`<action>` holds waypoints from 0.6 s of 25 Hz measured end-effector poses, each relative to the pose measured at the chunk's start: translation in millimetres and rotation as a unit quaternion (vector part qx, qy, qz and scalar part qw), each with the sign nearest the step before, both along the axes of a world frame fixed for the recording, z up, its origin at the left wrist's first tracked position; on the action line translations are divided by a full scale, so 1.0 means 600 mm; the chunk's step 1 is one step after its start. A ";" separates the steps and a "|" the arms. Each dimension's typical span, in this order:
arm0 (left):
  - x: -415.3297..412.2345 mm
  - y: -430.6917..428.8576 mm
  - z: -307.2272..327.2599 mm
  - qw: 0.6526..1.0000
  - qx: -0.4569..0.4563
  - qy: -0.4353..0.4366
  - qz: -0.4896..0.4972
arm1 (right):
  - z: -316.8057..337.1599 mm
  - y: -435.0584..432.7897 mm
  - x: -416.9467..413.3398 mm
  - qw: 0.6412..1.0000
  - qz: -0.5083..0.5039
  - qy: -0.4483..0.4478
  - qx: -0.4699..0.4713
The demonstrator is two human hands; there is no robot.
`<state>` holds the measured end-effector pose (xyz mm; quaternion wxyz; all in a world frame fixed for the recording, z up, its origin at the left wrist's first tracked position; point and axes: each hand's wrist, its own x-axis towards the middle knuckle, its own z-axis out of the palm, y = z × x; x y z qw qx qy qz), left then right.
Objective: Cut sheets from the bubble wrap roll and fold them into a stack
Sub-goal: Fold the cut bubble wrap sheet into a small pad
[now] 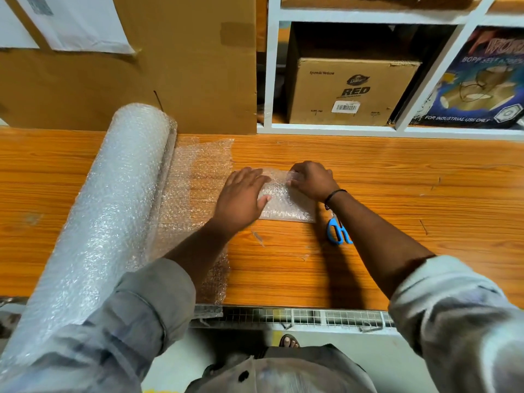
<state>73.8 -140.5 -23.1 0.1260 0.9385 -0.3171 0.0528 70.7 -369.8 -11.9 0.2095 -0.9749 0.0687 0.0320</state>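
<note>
Pressing folded sheet (287, 207) (carton (320, 89) marked "RED")

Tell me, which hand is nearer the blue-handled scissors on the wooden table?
Right. The right hand pinches the folded bubble wrap sheet just beyond the blue-handled scissors, its wrist right by them; the left hand presses the sheet's other side, farther away.

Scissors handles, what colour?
Blue; the scissors lie beside the right forearm, seen in the head view.
</note>
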 end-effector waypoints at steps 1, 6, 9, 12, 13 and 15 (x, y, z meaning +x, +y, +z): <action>-0.001 -0.003 -0.015 0.999 0.025 0.024 -0.007 | -0.004 0.002 0.004 1.000 -0.001 0.005 -0.024; 0.006 -0.005 -0.062 0.993 0.088 0.076 -0.034 | -0.042 0.055 -0.034 0.983 0.074 -0.107 -0.132; 0.007 -0.003 -0.081 0.986 0.119 0.106 -0.050 | -0.083 0.080 -0.058 0.987 0.126 -0.041 -0.087; 0.005 0.001 -0.091 0.984 0.129 0.105 -0.063 | -0.110 0.072 -0.071 0.984 0.142 -0.024 -0.102; 0.006 0.002 -0.095 0.984 0.132 0.103 -0.067 | -0.112 0.070 -0.072 0.984 0.143 -0.024 -0.104; 0.009 0.003 -0.098 0.983 0.133 0.103 -0.072 | -0.114 0.071 -0.069 0.984 0.141 -0.018 -0.111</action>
